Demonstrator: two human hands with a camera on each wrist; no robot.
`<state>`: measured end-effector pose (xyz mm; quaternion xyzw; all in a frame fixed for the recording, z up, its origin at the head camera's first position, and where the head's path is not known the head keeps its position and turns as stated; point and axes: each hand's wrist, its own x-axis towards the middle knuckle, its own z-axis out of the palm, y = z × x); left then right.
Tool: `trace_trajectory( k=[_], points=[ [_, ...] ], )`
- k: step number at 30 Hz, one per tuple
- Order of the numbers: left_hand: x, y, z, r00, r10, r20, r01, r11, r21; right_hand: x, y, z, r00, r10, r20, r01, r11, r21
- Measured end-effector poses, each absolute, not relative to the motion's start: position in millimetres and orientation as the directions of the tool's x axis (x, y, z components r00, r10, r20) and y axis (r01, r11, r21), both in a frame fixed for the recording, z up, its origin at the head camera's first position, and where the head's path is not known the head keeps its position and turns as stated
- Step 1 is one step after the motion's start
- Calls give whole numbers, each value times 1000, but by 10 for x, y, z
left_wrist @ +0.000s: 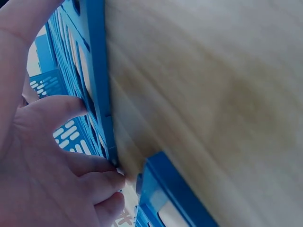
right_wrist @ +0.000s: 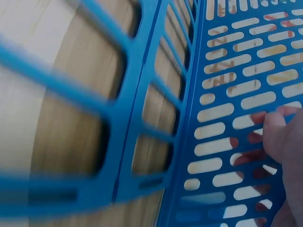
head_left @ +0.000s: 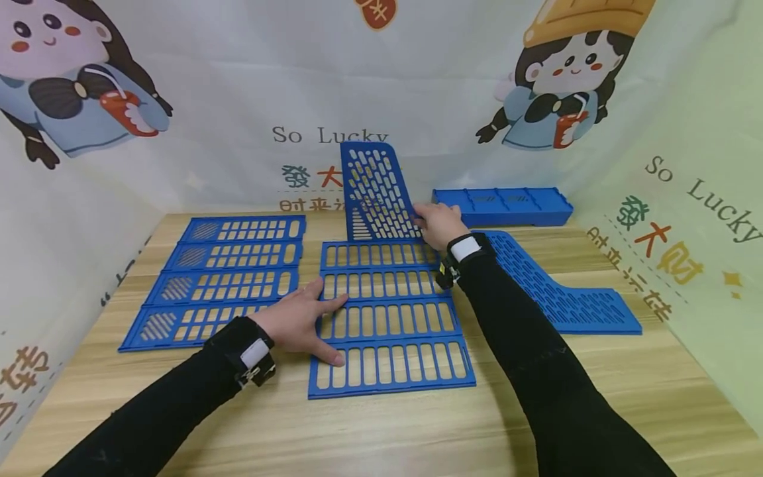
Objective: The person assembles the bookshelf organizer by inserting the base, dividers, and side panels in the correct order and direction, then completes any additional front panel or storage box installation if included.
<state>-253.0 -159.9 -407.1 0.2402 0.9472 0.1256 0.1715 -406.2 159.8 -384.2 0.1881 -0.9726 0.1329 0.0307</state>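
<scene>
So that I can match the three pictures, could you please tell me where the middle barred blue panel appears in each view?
Head: the barred panel lies at the centre, with the left hand at its left edge.
Left wrist: upper left, seen at a slant, running down beside the hand.
Right wrist: left half, its nearest bars blurred.
Shared landmark: the slotted panel in the right hand, adjoining it; partly hidden in the left wrist view.

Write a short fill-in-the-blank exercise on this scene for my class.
The right hand grips the standing perforated panel, which is coloured ____.
The left hand touches the middle slatted panel, which has ____ rows of slots.
In the head view, the L-shaped panel lies to the ____ of the slatted one.
Both sleeves are coloured ____.

Missing words: blue; four; right; black.
</scene>
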Motion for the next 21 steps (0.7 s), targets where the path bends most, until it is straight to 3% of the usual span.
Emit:
trace_trajectory(
  k=[21],
  points=[
    [-2566, -1559, -3981, -821, 486, -299, 401, 865, 302, -4107, 965, -3854, -938, -332, 101, -346, 915, -208]
  ],
)
